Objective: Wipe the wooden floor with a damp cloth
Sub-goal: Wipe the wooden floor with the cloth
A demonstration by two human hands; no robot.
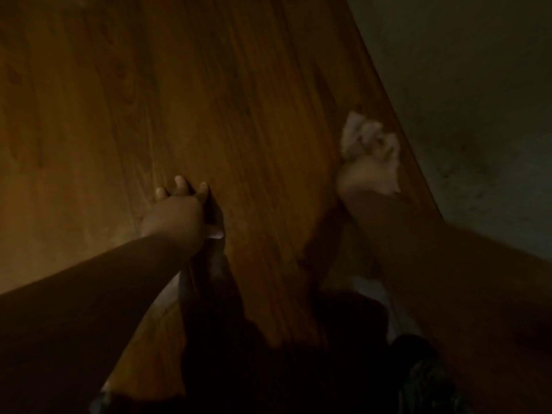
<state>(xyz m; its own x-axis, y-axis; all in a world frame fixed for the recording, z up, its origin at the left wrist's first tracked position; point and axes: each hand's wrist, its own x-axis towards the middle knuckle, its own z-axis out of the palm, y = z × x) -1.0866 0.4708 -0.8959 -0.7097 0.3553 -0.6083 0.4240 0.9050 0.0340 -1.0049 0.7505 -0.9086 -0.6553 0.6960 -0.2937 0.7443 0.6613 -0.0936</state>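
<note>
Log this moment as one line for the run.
step: wipe | right hand: grips cloth on wooden floor beside wall | left hand: rests on wooden floor | view: dim, blurred

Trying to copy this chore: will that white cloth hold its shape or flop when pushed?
Probably floppy: the white cloth sits bunched in irregular folds in the grip of the right hand. If damp, it likely drags rather than slides on the wooden floor. Seems light; one hand manages it.

Pale cloth (pixel 370 135): bunched, motion-blurred, right of centre, lying on the wooden floor (pixel 149 100) near its right edge. Floor brown, grain running diagonally, dimly lit.
</note>
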